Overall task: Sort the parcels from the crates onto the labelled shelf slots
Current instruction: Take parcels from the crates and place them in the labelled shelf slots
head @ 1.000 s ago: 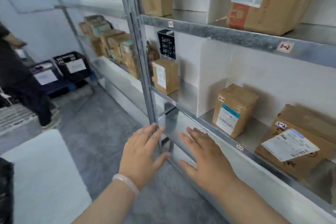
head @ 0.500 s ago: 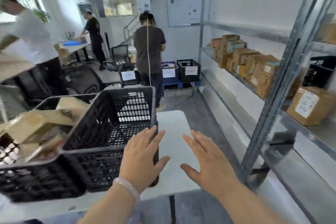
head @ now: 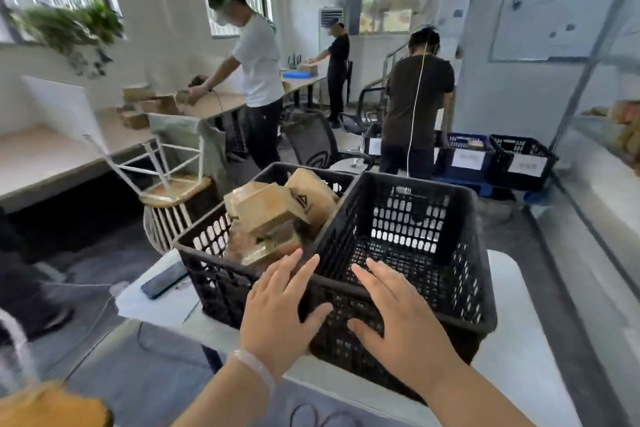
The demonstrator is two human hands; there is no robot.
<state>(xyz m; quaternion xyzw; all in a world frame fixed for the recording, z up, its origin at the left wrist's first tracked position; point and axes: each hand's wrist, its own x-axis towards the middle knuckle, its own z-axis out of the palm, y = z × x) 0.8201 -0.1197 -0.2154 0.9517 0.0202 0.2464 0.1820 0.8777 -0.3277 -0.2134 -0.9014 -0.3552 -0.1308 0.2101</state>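
Observation:
Two black plastic crates stand side by side on a white table point(head: 512, 333). The left crate point(head: 211, 270) holds several brown cardboard parcels point(head: 270, 211) piled up to its rim. The right crate point(head: 460, 253) shows only its bare mesh floor. My left hand point(head: 280, 308) hovers flat, fingers spread, over the near rim between the two crates. My right hand point(head: 398, 315) is held out the same way over the near wall of the right crate. Neither hand holds anything. The metal shelf point(head: 609, 149) runs along the far right edge, blurred.
A dark phone point(head: 162, 279) lies on papers left of the crates. A wooden chair point(head: 173, 180) stands behind the table. Three people work further back; one stands by more crates point(head: 519, 159) on the floor. A desk point(head: 52, 149) runs along the left.
My view has swung left, away from the shelf and onto the table with the two crates. Both hands stay spread and empty in front of me, now over the crates' near rims.

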